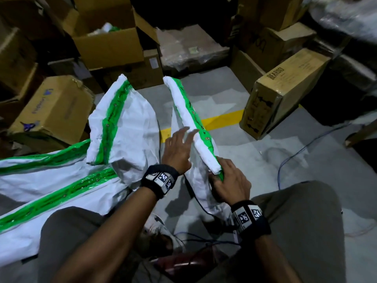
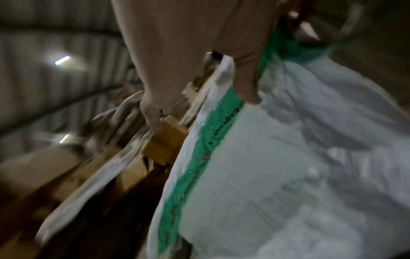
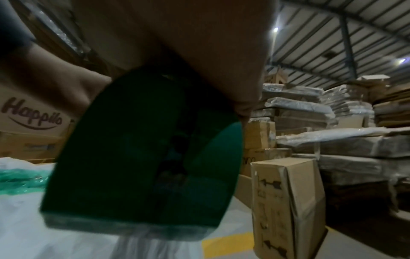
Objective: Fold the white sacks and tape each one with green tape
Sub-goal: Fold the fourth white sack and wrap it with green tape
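A white sack (image 1: 201, 180) stands in front of me, its rolled top edge (image 1: 187, 117) sealed with a strip of green tape and running away from me. My left hand (image 1: 179, 146) lies with spread, straight fingers against the left side of that edge. In the left wrist view its thumb (image 2: 246, 84) presses on the green tape strip (image 2: 199, 157). My right hand (image 1: 230, 180) grips the green tape roll (image 3: 144, 157) at the near end of the edge; the hand hides most of the roll in the head view. More taped white sacks (image 1: 120, 123) lie to the left.
Cardboard boxes ring the spot: one at the left (image 1: 55, 111), an open one at the back (image 1: 108, 43), a tall one at the right (image 1: 281, 94). A yellow line (image 1: 222, 119) crosses the grey floor. A blue cable (image 1: 295, 154) trails on the right. My knees fill the near foreground.
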Demonstrator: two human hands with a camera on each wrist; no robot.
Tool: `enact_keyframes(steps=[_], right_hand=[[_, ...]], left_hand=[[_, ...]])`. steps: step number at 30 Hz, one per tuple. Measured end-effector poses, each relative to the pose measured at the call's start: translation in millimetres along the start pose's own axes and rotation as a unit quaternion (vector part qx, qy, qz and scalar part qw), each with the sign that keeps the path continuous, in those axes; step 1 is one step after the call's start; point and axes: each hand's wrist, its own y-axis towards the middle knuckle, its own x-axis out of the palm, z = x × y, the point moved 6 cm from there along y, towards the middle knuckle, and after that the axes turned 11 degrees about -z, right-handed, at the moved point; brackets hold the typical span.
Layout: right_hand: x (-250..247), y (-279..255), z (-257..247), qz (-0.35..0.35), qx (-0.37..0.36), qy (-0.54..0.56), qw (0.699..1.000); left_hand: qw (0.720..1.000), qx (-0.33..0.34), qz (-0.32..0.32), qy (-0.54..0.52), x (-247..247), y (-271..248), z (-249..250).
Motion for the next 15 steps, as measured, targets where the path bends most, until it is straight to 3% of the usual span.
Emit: enact_keyframes(steps=[3,6,7,10,12,15], right_hand=[[-7,5,1,-0.006,-0.028,-0.045,0.999],[-26,9,6,0.014,-0.06,-0.092,0.994],[-36,10,8,0.021,-0.07,-0.099,0.992],[-74,15,19,0.042,-0.079,-0.039,0.995],[-104,18,32,0.1,-0.072,0.048,0.991],[-143,25,60,0.196,-0.029,0.133,0.971]], left_hand=[[0.963,0.171,-0.02,0.208,-11,10,27],[0.901,0.304,-0.036,0.309,-7,25,51],[0.895,0.321,-0.039,0.306,-13,27,58],[0.921,0.301,-0.057,0.24,-35,38,76],[0.952,0.266,-0.06,0.14,-46,47,87],[0.969,0.231,-0.009,0.09,-55,60,116]])
